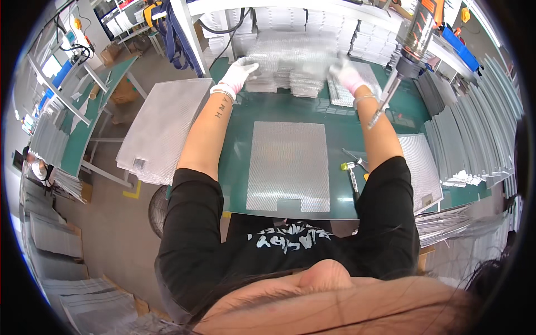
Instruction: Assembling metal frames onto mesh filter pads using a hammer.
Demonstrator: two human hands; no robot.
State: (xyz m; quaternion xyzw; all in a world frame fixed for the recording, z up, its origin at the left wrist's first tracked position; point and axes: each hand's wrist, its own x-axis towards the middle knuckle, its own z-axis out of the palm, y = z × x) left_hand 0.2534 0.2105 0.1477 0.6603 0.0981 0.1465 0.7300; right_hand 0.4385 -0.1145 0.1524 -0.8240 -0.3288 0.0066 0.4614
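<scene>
Blurred mesh panel [301, 51]: far side, long axis left-right, between our hands.
Left hand [241, 74]: bent by the panel's left end — grip unclear.
Right hand [345, 75]: blurred at right — we can't tell.
Flat mesh panel [288, 166]: nearer us.

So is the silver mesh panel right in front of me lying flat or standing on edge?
Flat: the mesh panel lies on the green tabletop, its face turned up and all four edges in view.
</scene>
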